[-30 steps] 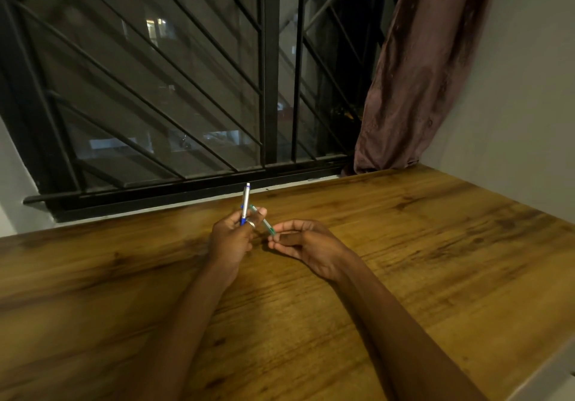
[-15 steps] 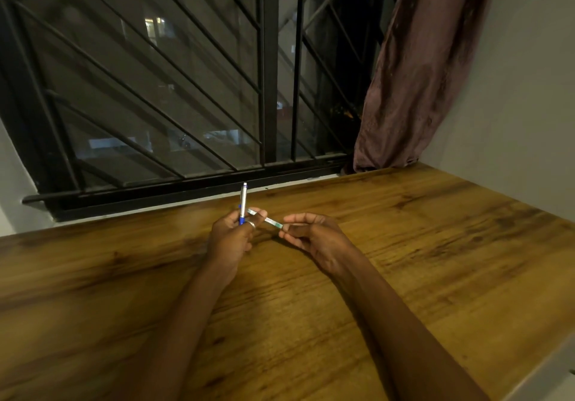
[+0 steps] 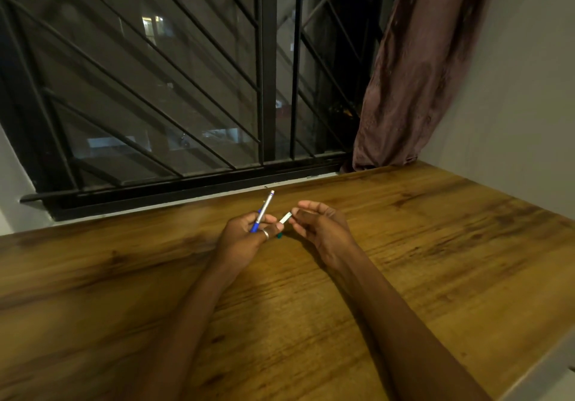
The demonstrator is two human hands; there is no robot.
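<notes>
head view: two pens and two hands, all over the wooden surface (image 3: 404, 260), close to its far edge. the left hand (image 3: 244, 240) comes in on a bare forearm with its back toward the camera and its fingers curled. one ring (image 3: 266, 233) shows on a finger. its grip is closed round the blue pen (image 3: 264, 211), which stands tilted, silver end up and leaning right, toward the window grille (image 3: 186, 89). the green-tipped pen (image 3: 283, 222) lies slanted just right of that hand, with its green end low against the left fingers and its white end up. the right hand (image 3: 322, 228) faces the left one with fingers curled, and its grip is nearly closed, thumb and forefinger pinching the white end. the two hands are near each other, joined only by that pen. one curtain (image 3: 420, 74) hangs at the far right corner.
</notes>
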